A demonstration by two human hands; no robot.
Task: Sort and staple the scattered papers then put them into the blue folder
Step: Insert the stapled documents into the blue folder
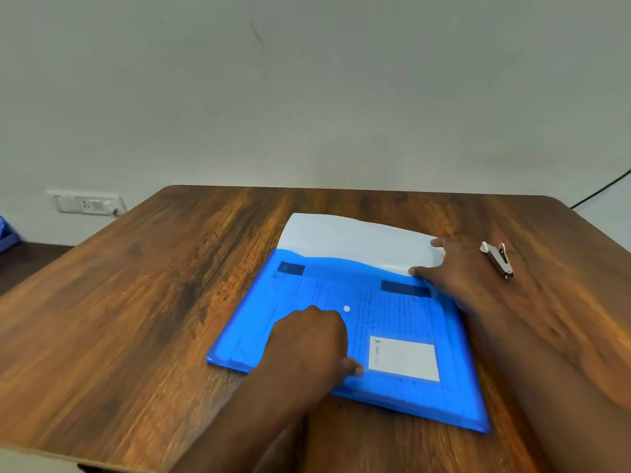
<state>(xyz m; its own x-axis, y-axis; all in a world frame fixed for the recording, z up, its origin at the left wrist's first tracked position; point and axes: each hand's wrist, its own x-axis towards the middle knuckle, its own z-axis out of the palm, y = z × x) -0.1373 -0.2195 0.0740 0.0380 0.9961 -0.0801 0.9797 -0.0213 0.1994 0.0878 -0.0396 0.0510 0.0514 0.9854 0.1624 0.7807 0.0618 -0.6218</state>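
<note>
A translucent blue folder [392, 322] lies flat on the wooden table [136, 302], with a white label near its front and a white snap button at its middle. White papers [351, 238] stick out of its far open end, the rest showing faintly through the plastic. My left hand [310, 339] rests on the folder's front left part, fingers curled under, thumb pointing right. My right hand [454, 264] lies at the papers' right corner, fingers and thumb on the sheet edge; whether it pinches them I cannot tell. A small metal stapler [496, 259] lies just right of that hand.
A wall stands close behind the table's far edge. A white socket plate [87, 203] sits on the wall at the left, and a black cable [601, 189] runs at the far right. A blue object [6, 233] shows at the left border.
</note>
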